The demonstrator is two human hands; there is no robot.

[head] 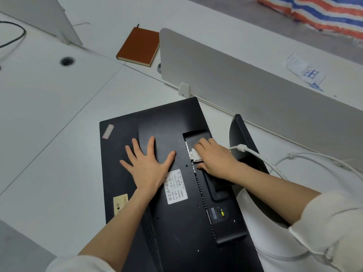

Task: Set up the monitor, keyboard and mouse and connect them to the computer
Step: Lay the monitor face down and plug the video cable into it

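Note:
A black monitor (163, 130) lies face down on the white desk (49, 134), its back with stickers facing up. My left hand (147, 163) presses flat on the monitor's back, fingers spread. My right hand (214, 158) grips a white cable plug (196, 155) at the port recess in the monitor's back. The white cable (261, 158) runs from the plug to the right across the desk. The monitor's black stand base (245, 138) sticks up at the right edge. No keyboard, mouse or computer is in view.
A grey desk divider (245, 79) runs along the far side. A brown notebook (139, 47) lies beyond it at the left. A round cable hole (67, 61) and a black cable (13, 36) are at the far left. A striped tarp (324, 12) is top right.

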